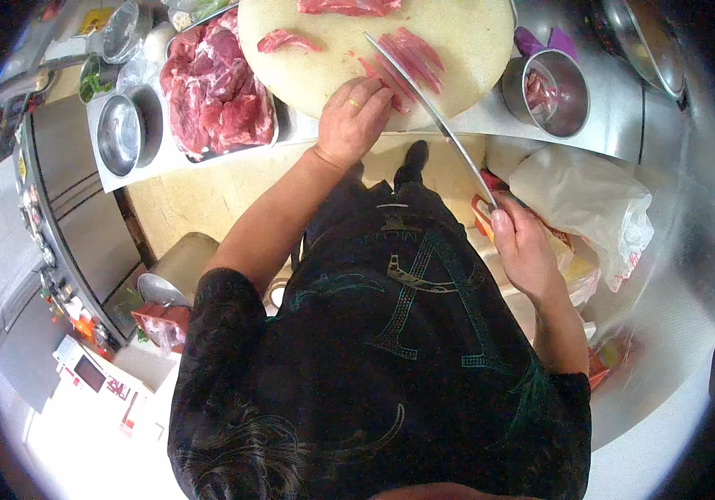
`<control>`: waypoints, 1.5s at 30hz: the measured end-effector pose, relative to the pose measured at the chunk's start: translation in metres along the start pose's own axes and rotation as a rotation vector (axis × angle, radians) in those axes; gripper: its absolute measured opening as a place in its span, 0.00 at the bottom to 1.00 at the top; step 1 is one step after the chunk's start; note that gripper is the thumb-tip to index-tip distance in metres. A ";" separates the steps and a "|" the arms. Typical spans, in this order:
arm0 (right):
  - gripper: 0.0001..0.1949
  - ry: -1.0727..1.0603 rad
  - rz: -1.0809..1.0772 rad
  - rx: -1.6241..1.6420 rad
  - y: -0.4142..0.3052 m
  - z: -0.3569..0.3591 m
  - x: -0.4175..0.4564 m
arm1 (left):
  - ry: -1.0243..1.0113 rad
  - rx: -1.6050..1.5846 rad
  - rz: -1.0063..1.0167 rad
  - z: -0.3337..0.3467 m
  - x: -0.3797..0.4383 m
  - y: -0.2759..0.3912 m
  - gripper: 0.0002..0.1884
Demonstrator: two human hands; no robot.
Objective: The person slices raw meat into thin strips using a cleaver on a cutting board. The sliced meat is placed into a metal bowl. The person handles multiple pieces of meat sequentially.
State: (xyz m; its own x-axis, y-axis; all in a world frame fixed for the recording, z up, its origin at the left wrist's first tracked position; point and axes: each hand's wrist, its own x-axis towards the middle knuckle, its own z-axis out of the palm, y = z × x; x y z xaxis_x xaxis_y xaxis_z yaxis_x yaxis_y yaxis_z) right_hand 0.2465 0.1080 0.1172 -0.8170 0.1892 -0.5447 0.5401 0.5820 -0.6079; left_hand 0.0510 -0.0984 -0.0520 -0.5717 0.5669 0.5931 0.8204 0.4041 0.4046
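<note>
My right hand [517, 240] grips the handle of a long kitchen knife [435, 119], whose blade reaches up and left over a round pale cutting board [307, 75]. The blade lies beside thin slices of raw meat [417, 59]. With its fingers bent, my left hand [357, 112] rests on a small piece of raw meat at the board's near edge, left of the blade; its fingertips partly hide that piece. A strip of meat [285, 41] lies farther left on the board, and a larger piece [349, 5] sits at the top edge of view.
Left of the board stands a tray heaped with raw meat [217, 94], then a metal bowl [120, 134]. A deep metal pot [554, 94] holding some meat is at the right, near a purple cloth [539, 42]. White plastic bags [582, 194] are below the counter's right side.
</note>
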 end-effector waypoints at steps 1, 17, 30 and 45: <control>0.18 -0.016 0.006 0.023 -0.001 -0.002 -0.002 | 0.003 -0.001 0.002 0.001 -0.001 -0.001 0.17; 0.20 -0.151 0.104 0.027 -0.010 -0.022 -0.012 | -0.013 0.025 0.027 -0.005 0.002 -0.001 0.19; 0.21 -0.195 0.066 -0.021 -0.003 -0.016 0.008 | -0.038 0.004 0.024 -0.002 0.000 -0.004 0.19; 0.20 -0.243 0.181 0.056 -0.011 -0.004 0.026 | -0.095 -0.047 0.031 -0.006 0.001 -0.008 0.19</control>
State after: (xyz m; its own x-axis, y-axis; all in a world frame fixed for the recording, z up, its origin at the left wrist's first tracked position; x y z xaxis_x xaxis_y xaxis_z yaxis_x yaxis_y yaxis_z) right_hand 0.2188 0.1096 0.1124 -0.6381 0.0868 -0.7650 0.6881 0.5101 -0.5161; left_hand 0.0438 -0.1052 -0.0501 -0.5426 0.6452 0.5379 0.8361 0.3527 0.4202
